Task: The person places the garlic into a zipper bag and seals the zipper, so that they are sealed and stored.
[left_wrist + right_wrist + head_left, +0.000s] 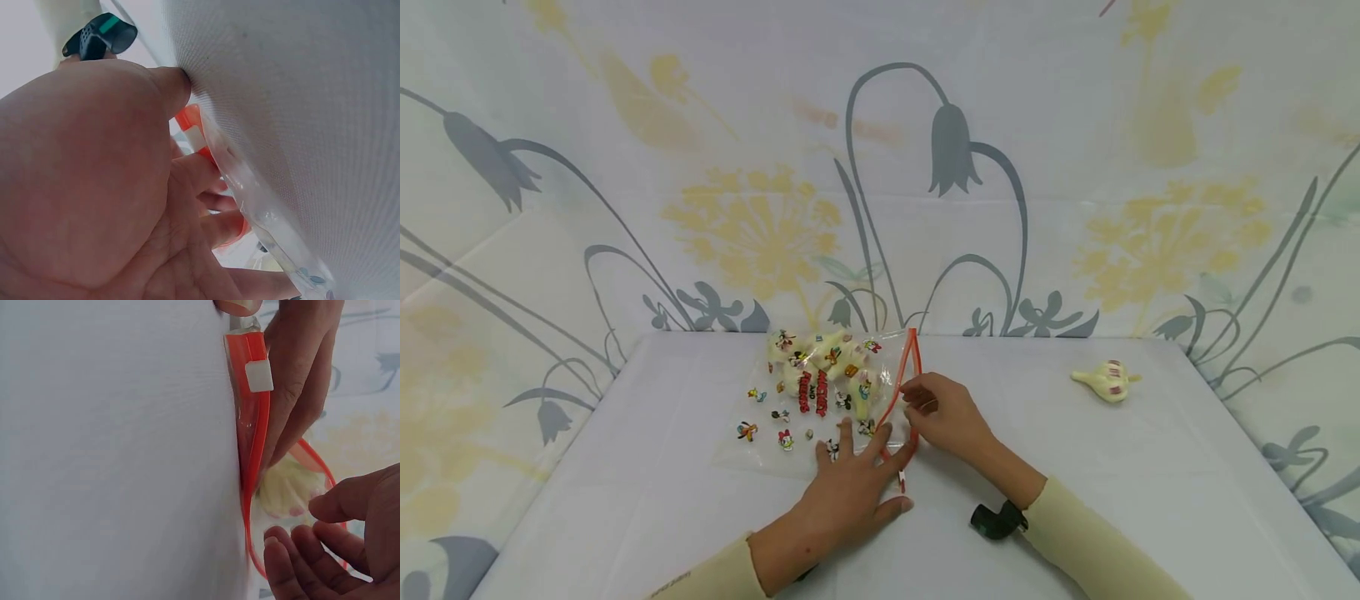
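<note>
Across the white table (1120, 467), a clear printed bag (816, 400) lies flat, garlic (284, 494) inside, its mouth facing right. Sound handling here probably means anchoring the bag's near corner and easing the edges apart, so that the mouth gapes without the bag sliding or the contents spilling. Left grip (853, 483): palm down, fingers spread over the near corner, thumb resting on the table. Right grip (943, 412): wrist angled in from the lower right, fingers bent at the mouth, thumb a little apart from them, with nothing visibly pinched. One loose bulb (1108, 382) lies to the right, well apart from the bag. Red rim (898, 392): parted, with a white slider (259, 376) at its near end.
</note>
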Demonstrator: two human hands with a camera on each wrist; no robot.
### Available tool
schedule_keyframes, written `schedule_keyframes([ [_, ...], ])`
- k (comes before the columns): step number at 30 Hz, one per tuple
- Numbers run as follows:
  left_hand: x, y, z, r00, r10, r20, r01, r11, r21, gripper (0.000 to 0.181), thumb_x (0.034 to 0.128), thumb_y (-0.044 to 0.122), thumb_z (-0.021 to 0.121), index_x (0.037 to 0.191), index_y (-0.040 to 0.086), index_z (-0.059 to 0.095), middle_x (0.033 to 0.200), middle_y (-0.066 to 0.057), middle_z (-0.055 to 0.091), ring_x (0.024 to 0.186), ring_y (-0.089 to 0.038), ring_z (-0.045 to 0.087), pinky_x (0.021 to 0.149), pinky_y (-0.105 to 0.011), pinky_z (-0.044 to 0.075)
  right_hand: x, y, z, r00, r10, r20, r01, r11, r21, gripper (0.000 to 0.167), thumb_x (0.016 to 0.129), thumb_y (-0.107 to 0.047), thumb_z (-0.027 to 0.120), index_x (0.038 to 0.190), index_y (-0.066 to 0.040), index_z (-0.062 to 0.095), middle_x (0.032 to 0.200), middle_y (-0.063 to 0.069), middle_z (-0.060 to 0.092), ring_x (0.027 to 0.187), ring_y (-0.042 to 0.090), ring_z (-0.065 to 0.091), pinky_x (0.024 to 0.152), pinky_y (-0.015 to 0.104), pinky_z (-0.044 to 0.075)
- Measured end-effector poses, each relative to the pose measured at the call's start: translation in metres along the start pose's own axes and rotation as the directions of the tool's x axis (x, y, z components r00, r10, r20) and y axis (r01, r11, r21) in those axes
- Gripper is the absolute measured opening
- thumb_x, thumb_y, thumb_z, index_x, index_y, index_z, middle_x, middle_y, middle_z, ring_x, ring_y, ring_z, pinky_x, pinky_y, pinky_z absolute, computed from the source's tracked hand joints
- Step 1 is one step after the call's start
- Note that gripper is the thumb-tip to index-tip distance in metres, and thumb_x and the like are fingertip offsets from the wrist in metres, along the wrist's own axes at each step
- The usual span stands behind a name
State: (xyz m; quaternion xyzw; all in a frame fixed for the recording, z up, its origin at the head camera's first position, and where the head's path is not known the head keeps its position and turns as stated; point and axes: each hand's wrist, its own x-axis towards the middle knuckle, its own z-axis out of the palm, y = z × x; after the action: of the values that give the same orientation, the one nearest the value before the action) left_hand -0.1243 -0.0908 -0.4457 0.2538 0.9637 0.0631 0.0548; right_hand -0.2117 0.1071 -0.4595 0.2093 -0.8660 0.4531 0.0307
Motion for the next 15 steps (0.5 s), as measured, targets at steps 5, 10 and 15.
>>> schedule_keyframes([
  [5,0.000,0.000,0.000,1.000,-0.002,-0.002,0.002,1.000,-0.011,0.071,0.1000,0.064,0.061,0.162,0.035,0.045,0.169,-0.008,0.039,0.147,-0.065,0.030,0.099,-0.084,0.038,-0.009,0.004,-0.012,0.998,-0.067,-0.018,0.067,0.998,-0.017,0.027,0.092,0.004,0.075,0.118,-0.001,0.070,0.108,0.009,0.074,0.095,0.019,0.071,0.086,0.038,0.062],
  [10,0.001,0.000,0.000,1.000,0.000,-0.001,0.000,1.000,-0.008,0.071,0.0993,0.065,0.061,0.162,0.034,0.046,0.168,-0.008,0.040,0.147,-0.066,0.031,0.099,-0.084,0.038,-0.017,0.011,-0.025,0.994,-0.103,-0.047,0.101,0.993,-0.055,0.028,0.091,0.004,0.076,0.118,-0.002,0.069,0.110,0.007,0.073,0.096,0.018,0.070,0.085,0.037,0.062],
  [15,0.001,0.000,0.000,1.000,-0.001,0.003,0.001,1.000,-0.019,0.071,0.0997,0.065,0.061,0.162,0.033,0.046,0.169,-0.008,0.039,0.147,-0.066,0.029,0.100,-0.084,0.037,-0.024,0.017,-0.041,0.988,-0.141,-0.068,0.133,0.986,-0.104,0.029,0.091,0.004,0.077,0.118,-0.002,0.069,0.112,0.008,0.073,0.100,0.021,0.071,0.085,0.039,0.062],
])
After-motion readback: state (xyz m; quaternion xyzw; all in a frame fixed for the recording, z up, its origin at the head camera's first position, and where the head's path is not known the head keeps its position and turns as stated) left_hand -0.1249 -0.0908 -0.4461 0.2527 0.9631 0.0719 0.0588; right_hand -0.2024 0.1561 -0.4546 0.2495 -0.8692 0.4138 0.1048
